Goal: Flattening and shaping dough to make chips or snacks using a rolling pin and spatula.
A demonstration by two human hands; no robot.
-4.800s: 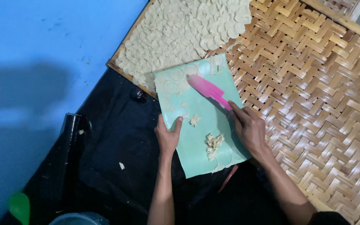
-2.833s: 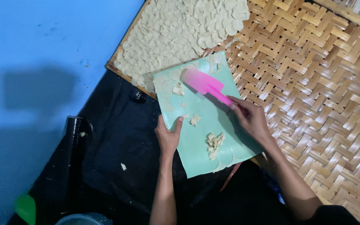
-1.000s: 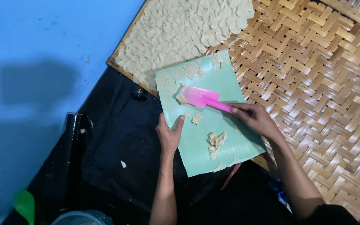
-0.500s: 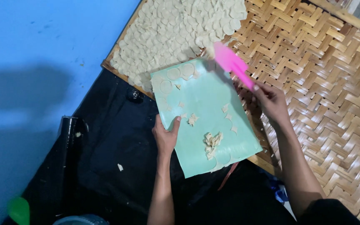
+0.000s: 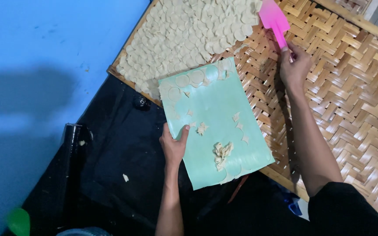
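A light green sheet (image 5: 215,109) lies partly on a black cloth and partly on a woven bamboo tray (image 5: 355,87). My left hand (image 5: 174,144) presses on the sheet's left edge. Thin round dough discs (image 5: 189,81) sit near its far end, and a clump of dough scraps (image 5: 222,154) lies near its near end. My right hand (image 5: 295,65) holds a pink spatula (image 5: 274,19) by its handle, blade out over the tray beside a dense layer of pale dough discs (image 5: 189,30).
The black cloth (image 5: 114,157) covers the floor under me. A black roll (image 5: 68,144) lies at its left edge beside the blue floor (image 5: 40,52). A green object (image 5: 19,220) shows at the bottom left. The tray's wooden rim (image 5: 285,179) runs under the sheet.
My right hand has carried the pink spatula from the sheet up and right, out over the tray by the spread discs. My left hand stays on the sheet's edge.
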